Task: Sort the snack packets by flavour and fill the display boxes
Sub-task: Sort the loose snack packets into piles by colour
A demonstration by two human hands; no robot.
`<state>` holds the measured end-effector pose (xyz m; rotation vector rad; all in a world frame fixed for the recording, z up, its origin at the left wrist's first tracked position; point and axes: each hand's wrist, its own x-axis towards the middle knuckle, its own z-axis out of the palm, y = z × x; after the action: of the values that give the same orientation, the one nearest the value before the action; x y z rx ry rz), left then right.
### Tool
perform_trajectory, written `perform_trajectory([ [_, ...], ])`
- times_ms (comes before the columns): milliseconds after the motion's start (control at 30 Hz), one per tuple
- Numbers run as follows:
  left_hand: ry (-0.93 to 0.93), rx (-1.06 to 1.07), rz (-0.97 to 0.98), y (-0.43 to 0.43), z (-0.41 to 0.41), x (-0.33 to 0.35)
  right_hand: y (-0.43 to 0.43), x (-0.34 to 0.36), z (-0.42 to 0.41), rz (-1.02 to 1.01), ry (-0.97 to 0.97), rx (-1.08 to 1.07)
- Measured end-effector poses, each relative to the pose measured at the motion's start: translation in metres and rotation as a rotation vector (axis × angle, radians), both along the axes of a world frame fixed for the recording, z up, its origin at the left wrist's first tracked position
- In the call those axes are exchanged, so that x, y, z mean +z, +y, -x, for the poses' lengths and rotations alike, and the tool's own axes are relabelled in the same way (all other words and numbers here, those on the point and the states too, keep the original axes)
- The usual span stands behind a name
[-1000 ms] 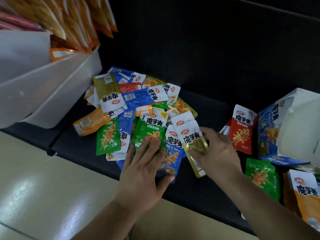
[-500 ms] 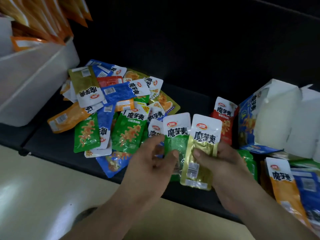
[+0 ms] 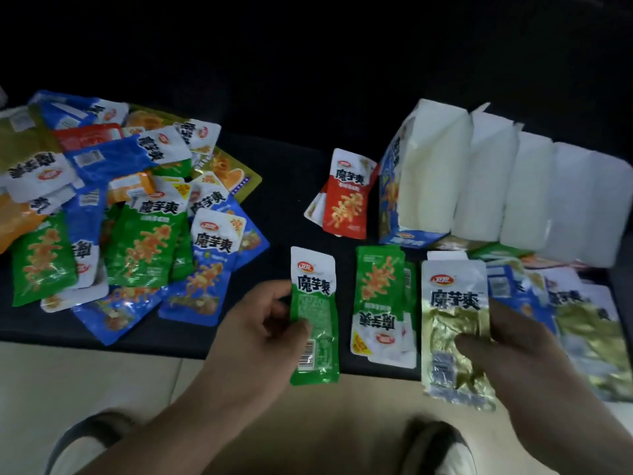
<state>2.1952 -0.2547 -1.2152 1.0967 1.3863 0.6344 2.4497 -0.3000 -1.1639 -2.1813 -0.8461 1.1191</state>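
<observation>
The left hand is pinching a green snack packet by its left edge, thumb on the front and fingers curled behind. It is holding the packet upright over the front edge of the dark bench. The right hand is gripping a gold snack packet, with the thumb pressing into the crinkled foil front and the fingers wrapping behind.

A row of white display boxes is lying along the right rear of the bench. The boxes are touching side to side and showing mostly plain white cardboard. The leftmost box is showing a blue printed side. From this angle I cannot tell what, if anything, is sitting inside any of them.

Sorted packets are lying outside the boxes. A red stack is leaning against the leftmost box's blue side. A green stack is lying upside down on the bench between the two held packets. A blue stack is showing just behind the gold snack packet. A gold stack is lying at the far right, partly hidden by the right hand.

At the left, well apart from the boxes, a mixed pile of green, blue, red, orange and gold packets is lying in overlapping layers. Pale floor is showing below the bench, and a shoe is showing at the bottom edge.
</observation>
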Motion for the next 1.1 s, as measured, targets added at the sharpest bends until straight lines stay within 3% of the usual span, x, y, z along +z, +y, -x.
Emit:
perform_trajectory([
  [267,-0.037,-0.093,-0.024,0.006,-0.067,-0.003,-0.016,-0.004,-0.026,-0.087,0.104,-0.172],
  [467,-0.020,-0.021,-0.015,0.010,-0.081,-0.014,-0.026,-0.007,-0.038,-0.106,0.181,-0.304],
  [733,0.397,-0.252,-0.226,0.010,-0.072,-0.028,-0.039,-0.002,-0.051,-0.134,0.133,-0.389],
  [1100,0.376,-0.364,-0.390,0.002,-0.076,-0.030,-0.047,-0.008,-0.062,-0.210,0.408,-0.616],
])
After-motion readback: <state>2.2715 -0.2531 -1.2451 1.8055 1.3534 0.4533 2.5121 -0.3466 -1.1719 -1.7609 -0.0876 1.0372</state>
